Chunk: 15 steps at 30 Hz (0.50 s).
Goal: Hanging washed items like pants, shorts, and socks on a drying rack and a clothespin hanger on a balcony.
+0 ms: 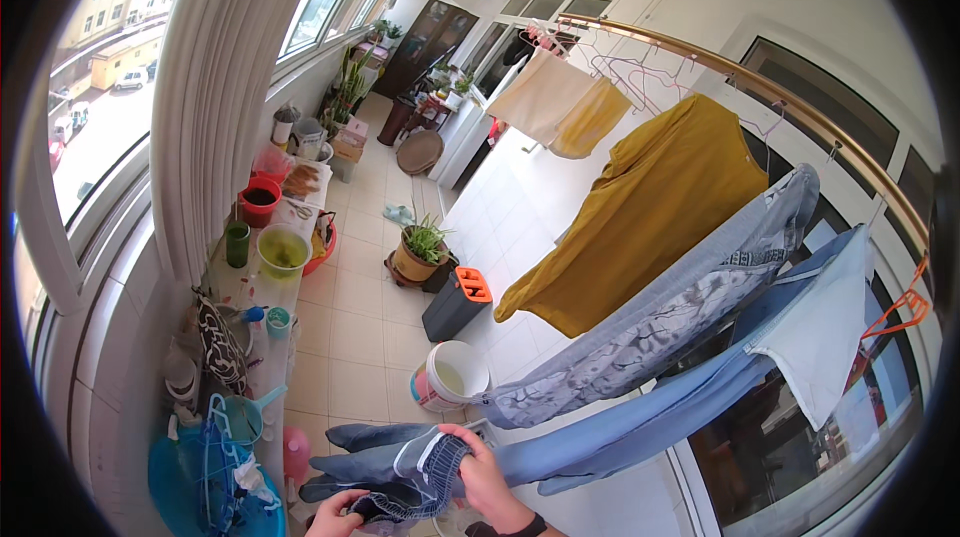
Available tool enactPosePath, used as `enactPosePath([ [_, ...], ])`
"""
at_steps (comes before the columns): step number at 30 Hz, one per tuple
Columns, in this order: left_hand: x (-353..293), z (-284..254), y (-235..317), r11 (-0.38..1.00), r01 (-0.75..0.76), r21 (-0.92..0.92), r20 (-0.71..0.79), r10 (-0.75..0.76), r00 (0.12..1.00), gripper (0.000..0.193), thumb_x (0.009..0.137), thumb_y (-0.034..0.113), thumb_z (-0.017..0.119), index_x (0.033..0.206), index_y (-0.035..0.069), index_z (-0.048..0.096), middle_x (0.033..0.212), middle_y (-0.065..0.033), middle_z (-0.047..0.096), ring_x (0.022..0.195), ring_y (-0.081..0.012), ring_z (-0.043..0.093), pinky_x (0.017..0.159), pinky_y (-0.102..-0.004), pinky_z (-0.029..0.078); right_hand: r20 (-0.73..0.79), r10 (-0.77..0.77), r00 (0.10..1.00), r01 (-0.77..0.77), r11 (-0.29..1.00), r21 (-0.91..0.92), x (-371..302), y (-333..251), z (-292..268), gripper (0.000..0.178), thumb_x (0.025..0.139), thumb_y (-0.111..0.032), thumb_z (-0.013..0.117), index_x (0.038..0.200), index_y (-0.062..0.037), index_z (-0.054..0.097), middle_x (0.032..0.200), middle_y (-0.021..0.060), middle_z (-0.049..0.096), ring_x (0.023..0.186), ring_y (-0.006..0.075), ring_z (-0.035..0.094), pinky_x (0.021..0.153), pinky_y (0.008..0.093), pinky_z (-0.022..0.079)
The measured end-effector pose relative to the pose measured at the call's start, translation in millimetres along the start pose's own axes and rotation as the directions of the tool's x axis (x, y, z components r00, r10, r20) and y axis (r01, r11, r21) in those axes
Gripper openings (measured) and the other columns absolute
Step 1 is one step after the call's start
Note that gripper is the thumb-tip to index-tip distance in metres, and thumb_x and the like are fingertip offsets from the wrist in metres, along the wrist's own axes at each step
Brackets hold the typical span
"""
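Both my hands grip a pair of dark blue trousers [375,439] by the gathered elastic waistband, with a white drawstring showing along it. My left hand [337,514] pinches the lower edge of the waistband, near the bottom of the view. On the opposite side, my right hand [484,477] is closed round the band, a dark strap at its wrist. The trouser legs trail off to the left. Just beyond my right hand hang light blue jeans [640,424], then grey patterned jeans [620,357] and a mustard long-sleeved top [640,207].
A golden drying rail [760,77] runs overhead on the right, with an orange hanger [905,307]. On the floor stand a white bucket [428,382], a grey bin with orange lid [456,307] and a potted plant [418,255]. A blue basin [175,477] sits lower left.
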<state>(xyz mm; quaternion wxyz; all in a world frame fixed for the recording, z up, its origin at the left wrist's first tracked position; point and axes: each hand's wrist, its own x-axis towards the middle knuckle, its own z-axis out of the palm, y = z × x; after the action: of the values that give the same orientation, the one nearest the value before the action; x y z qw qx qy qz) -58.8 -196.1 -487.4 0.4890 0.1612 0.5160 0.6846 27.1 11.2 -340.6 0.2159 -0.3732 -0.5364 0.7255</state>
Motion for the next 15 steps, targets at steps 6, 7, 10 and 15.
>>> enactPosePath([
  [6, 36, -10, -1, 0.999, 0.028, -0.017, -0.026, -0.029, 0.999, 0.049, 0.072, -0.01, 0.049, 0.12, 0.001, 0.056, 0.107, -0.0091, 0.06, 0.099, -0.0171, 0.057, 0.078, -0.0278, 0.052, -0.105, -0.113, 0.988, 0.114, 0.993, 0.011, 40, -11, 7, 0.039, 0.086, 0.008, 0.042, 0.12, -0.0058, 0.058, 0.103, 0.003, 0.06, 0.086, 0.0088, 0.059, 0.071, 0.0234, 0.05],
  [7, 40, -10, 6, 0.999, 0.043, -0.004, -0.036, -0.043, 0.998, 0.05, 0.071, -0.011, 0.049, 0.12, 0.001, 0.055, 0.108, -0.0087, 0.059, 0.1, -0.0169, 0.057, 0.08, -0.0282, 0.052, -0.132, -0.139, 0.981, 0.142, 0.99, 0.009, 50, -12, 7, 0.041, 0.085, 0.009, 0.04, 0.12, -0.006, 0.057, 0.103, 0.0028, 0.059, 0.084, 0.0086, 0.059, 0.07, 0.0227, 0.05],
  [10, 52, -10, 15, 1.0, 0.004, -0.029, -0.117, -0.007, 0.993, 0.05, 0.07, -0.011, 0.047, 0.119, 0.001, 0.055, 0.108, -0.0076, 0.058, 0.1, -0.0176, 0.056, 0.08, -0.0287, 0.051, -0.167, -0.161, 0.973, 0.171, 0.984, 0.045, 81, -21, 10, 0.039, 0.088, 0.008, 0.042, 0.123, -0.0048, 0.054, 0.1, 0.0055, 0.058, 0.086, 0.0122, 0.06, 0.076, 0.0266, 0.051],
  [15, 71, 0, 29, 1.0, 0.012, -0.02, -0.184, -0.015, 0.983, 0.047, 0.075, -0.009, 0.049, 0.119, 0.002, 0.054, 0.107, -0.0068, 0.057, 0.096, -0.013, 0.056, 0.072, -0.0236, 0.049, -0.206, -0.227, 0.952, 0.231, 0.973, -0.004, 131, -39, -5, 0.039, 0.089, 0.006, 0.043, 0.124, -0.0047, 0.054, 0.1, 0.0041, 0.059, 0.085, 0.0104, 0.059, 0.072, 0.0253, 0.05],
])
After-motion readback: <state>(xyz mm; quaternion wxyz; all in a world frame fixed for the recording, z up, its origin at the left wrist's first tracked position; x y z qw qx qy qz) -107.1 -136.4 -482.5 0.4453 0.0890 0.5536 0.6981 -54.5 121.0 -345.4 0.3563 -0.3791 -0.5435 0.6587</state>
